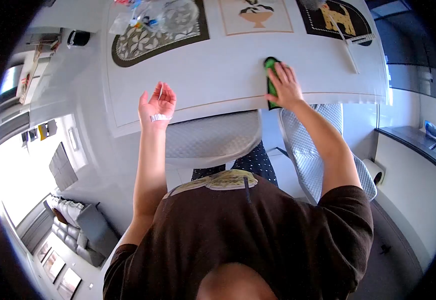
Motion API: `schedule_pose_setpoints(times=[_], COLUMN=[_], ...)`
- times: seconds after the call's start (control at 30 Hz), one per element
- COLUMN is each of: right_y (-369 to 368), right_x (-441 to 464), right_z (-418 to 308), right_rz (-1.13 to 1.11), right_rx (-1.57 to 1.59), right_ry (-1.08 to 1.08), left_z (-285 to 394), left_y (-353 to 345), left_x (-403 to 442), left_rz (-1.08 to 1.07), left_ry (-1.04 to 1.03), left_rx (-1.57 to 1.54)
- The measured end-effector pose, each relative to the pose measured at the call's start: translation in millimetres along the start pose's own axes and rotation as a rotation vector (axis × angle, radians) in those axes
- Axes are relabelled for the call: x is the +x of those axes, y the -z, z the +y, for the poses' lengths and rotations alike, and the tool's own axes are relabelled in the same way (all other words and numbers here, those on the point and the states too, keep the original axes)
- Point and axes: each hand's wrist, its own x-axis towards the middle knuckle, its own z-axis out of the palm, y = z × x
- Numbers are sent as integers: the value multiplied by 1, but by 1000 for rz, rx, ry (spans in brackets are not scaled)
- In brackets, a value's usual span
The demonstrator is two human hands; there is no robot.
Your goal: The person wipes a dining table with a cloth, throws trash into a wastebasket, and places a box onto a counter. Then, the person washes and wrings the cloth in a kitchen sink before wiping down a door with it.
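My left hand (pixel 159 106) is held palm up near the front edge of the white table (pixel 218 72), its fingers slightly curled. A small white strip (pixel 161 117) lies across the base of that palm, and nothing else shows in the hand. On the right, my right hand (pixel 285 89) lies palm down with fingers spread, over the edge of a narrow green object with a black border (pixel 272 80). This green object rests on the table near its front edge, and part of it is hidden under the hand.
Patterned mats lie along the table's far side, the left one (pixel 133 49) under clear plastic bags and small colourful items (pixel 148 21). A cat-patterned mat (pixel 340 22) has a thin white stick beside it. Quilted grey chairs (pixel 218 135) stand at the near edge.
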Motion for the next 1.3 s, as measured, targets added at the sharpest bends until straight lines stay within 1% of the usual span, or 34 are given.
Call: schedule_pose_setpoints(times=[0.07, 0.17, 0.33, 0.4, 0.43, 0.53, 0.57, 0.6, 0.63, 0.67, 0.73, 0.77, 0.8, 0.83, 0.87, 0.9, 0.93, 0.97, 1.0, 1.03, 1.07, 1.1, 1.13, 1.2, 1.27, 1.3], right_y=[6, 0, -21, -39, -46, -54, -57, -61, -69, -77, -91, -92, -89, -83, -78, -74, -67, -49, -56, -48, -57, -44, -45, -65, -82, -73], right_x=[34, 79, 161, 192, 210, 248, 259, 266, 272, 278, 293, 298, 300, 298, 295, 291, 283, 272, 266, 252, 237, 218, 202, 167, 152, 157], right_z=[-51, -116, -265, -324, -365, -458, -483, -501, -513, -519, -521, -516, -509, -500, -486, -465, -437, -408, -365, -329, -284, -249, -214, -145, -130, -141], right_rz=[-129, -180, -155, -117, -100, -68, -51, -33, 44, 42, 131, 184, 186, 204, 220, 310, 402, 485, 524, 583, 665, 584, 667, 561, 416, 301], right_rx=[-42, -31, -45, 1, 13, 41, 21, 0, 52, 49, 180, 332, 319, 486, 656, 659, 662, 622, 629, 477, 547, 467, 400, 86, -62, -14], right_ry=[154, 337, 434, 458, 461, 468, 421, 370, 353, 362, 399, 413, 405, 295, 181, 77, -22, -103, -232, -342, -442, -601, -641, -739, -920, -978], left_z=[27, 74, 172, 201, 225, 272, 285, 294, 301, 307, 316, 320, 321, 321, 321, 321, 322, 322, 322, 323, 325, 326, 327, 323, 321, 322], left_y=[9, 36, 97, 120, 131, 158, 167, 176, 183, 189, 200, 205, 208, 210, 210, 207, 205, 204, 202, 202, 203, 199, 193, 187, 178, 171], left_x=[-7, -12, -26, -26, -31, -48, -54, -59, -62, -65, -67, -67, -67, -68, -67, -65, -61, -57, -52, -46, -41, -35, -29, -24, -21, -16], left_rz=[1, -11, -7, -11, -13, 53, 43, 30, 33, 15, -16, -15, -12, -25, 8, 37, 24, 75, 129, 123, 124, 126, 123, 152, 149, 129], left_ry=[-15, -37, -84, -117, -136, -191, -207, -221, -228, -228, -227, -230, -225, -210, -204, -202, -194, -178, -164, -162, -146, -133, -137, -130, -123, -114], left_rx=[-28, -84, -177, -179, -200, -179, -183, -187, -195, -217, -245, -254, -259, -259, -248, -236, -233, -224, -217, -216, -213, -211, -210, -207, -190, -176])
